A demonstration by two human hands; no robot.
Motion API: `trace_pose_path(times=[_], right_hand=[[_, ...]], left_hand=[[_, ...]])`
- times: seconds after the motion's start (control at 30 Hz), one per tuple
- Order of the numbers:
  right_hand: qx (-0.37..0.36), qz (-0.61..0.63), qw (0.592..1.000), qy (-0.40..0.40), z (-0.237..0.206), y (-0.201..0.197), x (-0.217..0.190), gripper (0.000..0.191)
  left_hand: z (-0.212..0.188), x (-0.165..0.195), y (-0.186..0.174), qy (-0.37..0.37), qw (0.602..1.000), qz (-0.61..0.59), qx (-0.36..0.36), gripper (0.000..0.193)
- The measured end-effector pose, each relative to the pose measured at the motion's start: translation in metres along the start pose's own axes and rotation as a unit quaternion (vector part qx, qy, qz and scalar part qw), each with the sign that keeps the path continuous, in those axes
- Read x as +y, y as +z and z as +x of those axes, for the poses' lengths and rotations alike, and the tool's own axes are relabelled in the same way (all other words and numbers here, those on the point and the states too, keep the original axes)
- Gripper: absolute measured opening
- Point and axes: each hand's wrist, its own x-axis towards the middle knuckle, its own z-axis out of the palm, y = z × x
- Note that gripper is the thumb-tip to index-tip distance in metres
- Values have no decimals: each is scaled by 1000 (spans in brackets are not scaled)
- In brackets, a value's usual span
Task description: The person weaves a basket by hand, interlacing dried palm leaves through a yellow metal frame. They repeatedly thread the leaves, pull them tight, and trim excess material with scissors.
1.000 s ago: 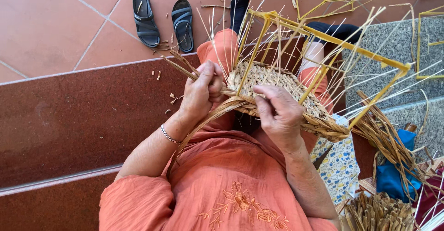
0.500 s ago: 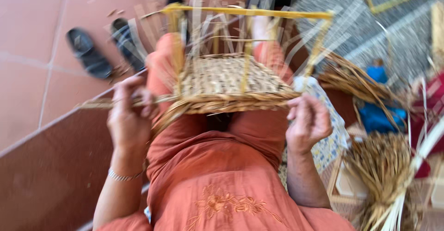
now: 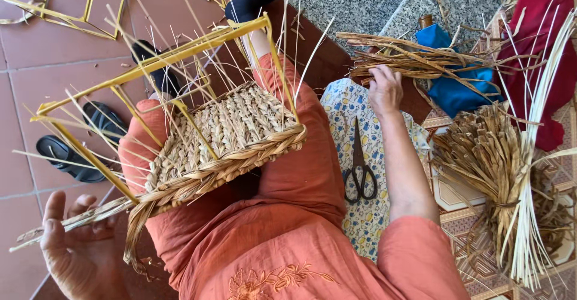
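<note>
R hand (image 3: 385, 89) fingers closed on straw bundle (image 3: 415, 62), lying crosswise w/ long axis left-right; L hand (image 3: 75, 249) open under braid end (image 3: 78, 219) by basket (image 3: 225, 140)

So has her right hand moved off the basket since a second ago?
Yes. The right hand has left the basket on the lap and reached out to the loose straw bundle, beyond the scissors on the cloth.

A tan, plaited basket (image 3: 225, 134) on a yellow frame (image 3: 162, 59) is seen above the left hand (image 3: 78, 246). Orange, embroidered clothing (image 3: 288, 240) is worn. Below the right hand (image 3: 384, 89), black scissors (image 3: 359, 168) are shown on white cloth (image 3: 345, 104) printed blue and yellow; blue fabric (image 3: 457, 89) lies beside it.
</note>
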Motion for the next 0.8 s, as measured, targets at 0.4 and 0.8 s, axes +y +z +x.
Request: trace_pose_path(times=[0.4,0.8], right_hand=[[7,-131,987,-94,-17,2,20,9],[-9,178,945,-276,-110,-66,-104,22]], left_hand=[[10,5,-46,55,961,269,-4,41],[-75,9,38,312,694,632,-143,8]])
